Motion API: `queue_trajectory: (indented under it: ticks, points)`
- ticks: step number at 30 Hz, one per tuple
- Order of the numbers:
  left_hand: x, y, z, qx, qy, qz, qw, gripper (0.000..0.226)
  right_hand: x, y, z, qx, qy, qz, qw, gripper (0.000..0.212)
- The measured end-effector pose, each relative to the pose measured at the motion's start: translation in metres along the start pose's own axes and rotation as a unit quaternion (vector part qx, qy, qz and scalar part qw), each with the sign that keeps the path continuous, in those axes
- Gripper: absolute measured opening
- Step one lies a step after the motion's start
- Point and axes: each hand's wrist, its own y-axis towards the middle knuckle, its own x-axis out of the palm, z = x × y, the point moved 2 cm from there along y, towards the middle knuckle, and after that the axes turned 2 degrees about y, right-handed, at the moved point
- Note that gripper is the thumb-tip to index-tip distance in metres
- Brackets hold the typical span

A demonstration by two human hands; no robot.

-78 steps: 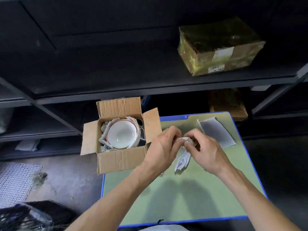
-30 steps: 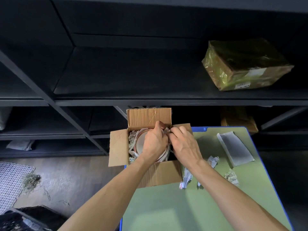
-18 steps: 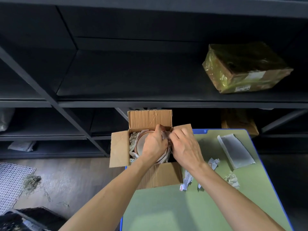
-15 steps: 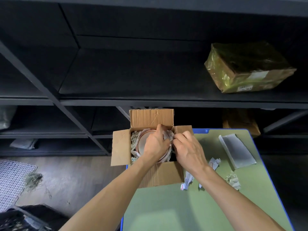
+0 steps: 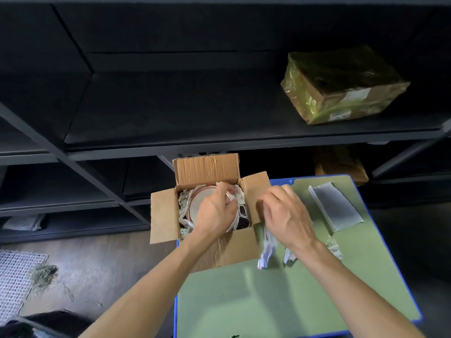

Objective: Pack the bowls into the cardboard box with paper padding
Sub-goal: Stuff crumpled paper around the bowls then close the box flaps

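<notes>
**Handling Note: Bowl and Padding in the Box**

The white ceramic bowl with a reddish rim (image 5: 199,203) sits upright inside the open brown cardboard box (image 5: 227,250), at the far left corner of the green tabletop (image 5: 268,301). Crumpled white paper padding (image 5: 240,195) rings it.

The left hand (image 5: 216,212) reaches into the box over the bowl, fingertips pinching padding at its far rim. The right hand (image 5: 286,214) hovers beside the right flap, fingers loose, grasping nothing visible.

Treat the bowl as rigid, smooth and brittle: grip it at opposite rim edges. The padding is likely light and soft: pinch it anywhere and tuck it into gaps. Loose crumpled paper scraps (image 5: 267,250) lie below the right hand.
</notes>
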Motion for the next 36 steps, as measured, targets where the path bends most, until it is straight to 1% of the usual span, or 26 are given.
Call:
queue_trajectory:
  ticks: [2, 3, 6, 10, 13, 17, 20, 24, 26, 29, 31, 33, 36]
  points:
    - [0.0, -0.006, 0.007, 0.019, -0.011, -0.001, 1.0, 0.005, -0.007, -0.01, 0.019, 0.032, 0.003, 0.001, 0.999, 0.017]
    - [0.002, -0.01, 0.014, 0.035, -0.018, 0.003, 0.999, 0.003, -0.009, -0.016, 0.028, 0.051, 0.009, -0.004, 0.999, 0.016]
    - [0.016, -0.026, 0.04, 0.093, -0.018, 0.002, 0.996, 0.009, -0.006, -0.043, 0.055, 0.104, 0.011, -0.031, 0.994, 0.018]
    - [0.059, -0.049, 0.07, 0.187, 0.012, -0.053, 0.981, 0.014, 0.003, -0.09, 0.089, 0.184, 0.006, -0.086, 0.979, 0.018]
    - [0.098, -0.058, 0.08, 0.225, 0.044, -0.117, 0.966, 0.019, 0.01, -0.123, 0.114, 0.214, 0.019, -0.103, 0.971, 0.026]
    - [0.141, -0.056, 0.08, 0.22, 0.104, -0.168, 0.955, 0.019, 0.015, -0.146, 0.143, 0.256, 0.006, -0.185, 0.949, 0.033]
    - [0.168, -0.05, 0.078, 0.202, 0.142, -0.198, 0.949, 0.022, 0.019, -0.158, 0.16, 0.283, -0.001, -0.219, 0.934, 0.043]
    - [0.199, -0.045, 0.076, 0.182, 0.217, -0.252, 0.925, 0.034, 0.027, -0.166, 0.173, 0.296, -0.008, -0.256, 0.92, 0.06]
    - [0.208, -0.046, 0.074, 0.163, 0.238, -0.275, 0.917, 0.039, 0.032, -0.168, 0.177, 0.303, -0.007, -0.257, 0.918, 0.058]
    - [0.212, -0.05, 0.071, 0.154, 0.253, -0.288, 0.911, 0.039, 0.04, -0.173, 0.177, 0.302, 0.006, -0.242, 0.922, 0.032]
    - [0.213, -0.052, 0.069, 0.155, 0.25, -0.282, 0.913, 0.039, 0.043, -0.177, 0.177, 0.304, 0.04, -0.233, 0.923, 0.022]
    - [0.211, -0.053, 0.069, 0.146, 0.223, -0.268, 0.926, 0.04, 0.038, -0.175, 0.175, 0.311, 0.111, -0.211, 0.92, 0.023]
    - [0.206, -0.051, 0.079, 0.128, 0.142, -0.241, 0.951, 0.041, 0.02, -0.161, 0.165, 0.313, 0.194, -0.176, 0.913, 0.042]
